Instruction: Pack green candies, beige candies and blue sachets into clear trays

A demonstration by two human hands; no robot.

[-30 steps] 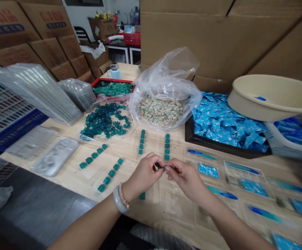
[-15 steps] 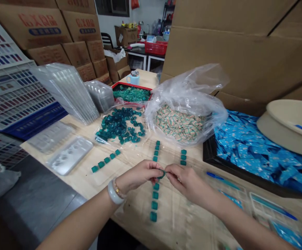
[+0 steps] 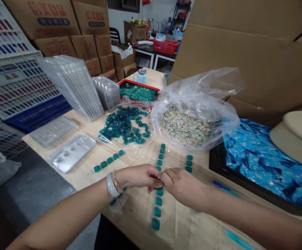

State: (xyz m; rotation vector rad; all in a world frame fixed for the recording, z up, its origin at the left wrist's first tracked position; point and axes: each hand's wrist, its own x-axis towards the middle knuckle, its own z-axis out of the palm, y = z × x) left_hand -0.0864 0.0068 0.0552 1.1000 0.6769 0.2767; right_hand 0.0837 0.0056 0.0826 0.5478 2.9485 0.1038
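My left hand [image 3: 140,176] pinches a small dark green piece [image 3: 159,185] between thumb and fingertips. Against its right edge press the bent fingers of my right hand [image 3: 180,183], which partly cover it. Both hands are over a line of green cube-like pieces [image 3: 157,211] that runs up the middle of the table. To the left lies a shorter slanting row of green pieces [image 3: 110,160], and a few more [image 3: 189,163] sit beyond my right hand. Below my left wrist, other green pieces [image 3: 113,201] are partly hidden.
Behind the hands lie a heap of green pieces [image 3: 122,121] and a plastic bag [image 3: 166,93] of small printed packets. Clear plastic trays [image 3: 72,152] are at left. A black-rimmed tray [image 3: 217,156] of blue packets stands right. A blue pen [image 3: 222,186] lies near my right forearm.
My right hand has closed in against my left, its fingers now curled over the green piece's edge. The camera view has shifted, so the table things appear farther right.
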